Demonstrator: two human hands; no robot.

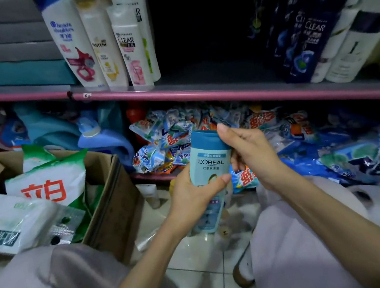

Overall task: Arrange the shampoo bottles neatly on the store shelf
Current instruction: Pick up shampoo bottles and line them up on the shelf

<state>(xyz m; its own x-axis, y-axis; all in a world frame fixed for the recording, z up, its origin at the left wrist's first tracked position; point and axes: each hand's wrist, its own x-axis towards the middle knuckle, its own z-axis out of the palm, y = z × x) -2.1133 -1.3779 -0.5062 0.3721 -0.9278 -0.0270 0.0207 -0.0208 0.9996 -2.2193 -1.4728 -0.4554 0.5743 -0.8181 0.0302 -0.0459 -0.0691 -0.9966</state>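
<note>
Left hand (190,192) gripping L'Oréal bottle (207,165), right hand (250,152) pinching its cap

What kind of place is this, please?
Probably a small shop aisle: branded shampoo bottles on a pink-edged shelf, heaped detergent packets below, and an open carton of stock.

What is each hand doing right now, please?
Left hand: closed around the L'Oreal bottle, mid-body.
Right hand: closed on the same bottle's cap end.
</note>
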